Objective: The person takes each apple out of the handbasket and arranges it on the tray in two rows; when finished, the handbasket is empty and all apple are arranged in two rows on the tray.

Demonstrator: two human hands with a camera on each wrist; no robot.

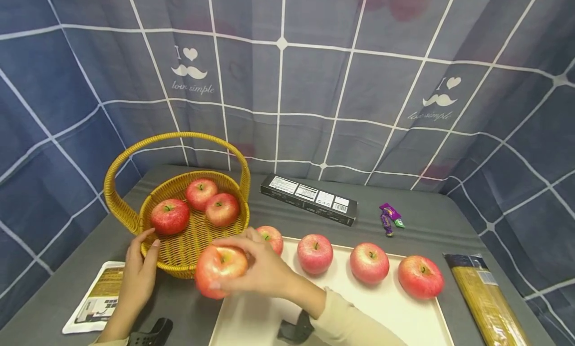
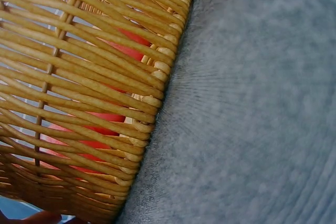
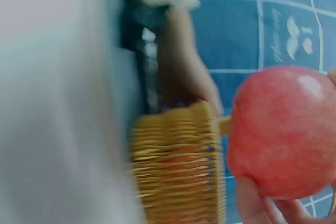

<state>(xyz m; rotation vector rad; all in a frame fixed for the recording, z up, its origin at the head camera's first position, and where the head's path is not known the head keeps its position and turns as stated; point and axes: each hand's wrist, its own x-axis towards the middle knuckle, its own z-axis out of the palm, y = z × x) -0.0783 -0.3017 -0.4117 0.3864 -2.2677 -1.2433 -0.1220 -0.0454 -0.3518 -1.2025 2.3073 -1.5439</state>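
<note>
While the left hand (image 1: 139,273) rests with straight fingers against the wicker basket (image 1: 179,258) rim, the right hand (image 1: 265,271) curls its fingers around a red apple (image 1: 220,270), held just beside the basket, above the white tray (image 1: 251,321) edge.

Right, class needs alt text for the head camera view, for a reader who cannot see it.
A person's right hand holds a red apple beside a yellow wicker basket that the left hand steadies; three apples lie inside. Four more apples sit in a row on a cream tray on a grey table, before a blue checked curtain.
</note>
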